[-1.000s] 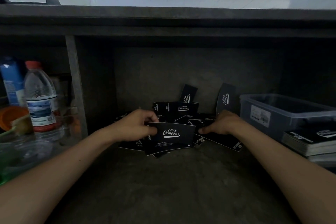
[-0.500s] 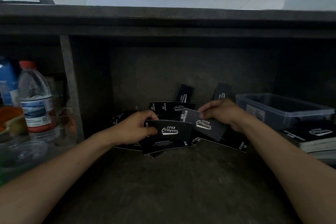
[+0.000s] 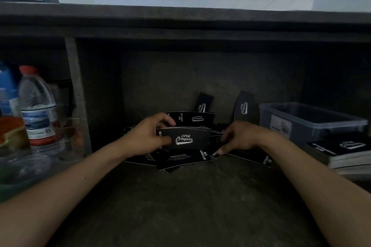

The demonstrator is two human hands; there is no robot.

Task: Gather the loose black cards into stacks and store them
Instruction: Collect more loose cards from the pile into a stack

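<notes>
My left hand [image 3: 149, 138] grips a small stack of black cards [image 3: 190, 139] with white script lettering, held upright by its left edge. Under and behind it, loose black cards [image 3: 180, 159] lie scattered on the dark shelf floor, and two more cards [image 3: 243, 106] lean against the back wall. My right hand [image 3: 239, 139] rests palm down on the loose cards to the right of the held stack, its fingertips touching a card [image 3: 251, 156] lying flat. A finished stack of black cards [image 3: 341, 151] sits at the right.
A clear plastic bin [image 3: 307, 120] stands at the right, behind the finished stack. Left of a vertical divider [image 3: 77, 96] stand a water bottle [image 3: 37, 106], a blue container [image 3: 6, 90] and other clutter. A shelf top [image 3: 180, 22] hangs low overhead.
My right hand carried a lifted card to the stack in my left hand, let it go there, and dropped back onto the loose cards at the right.
</notes>
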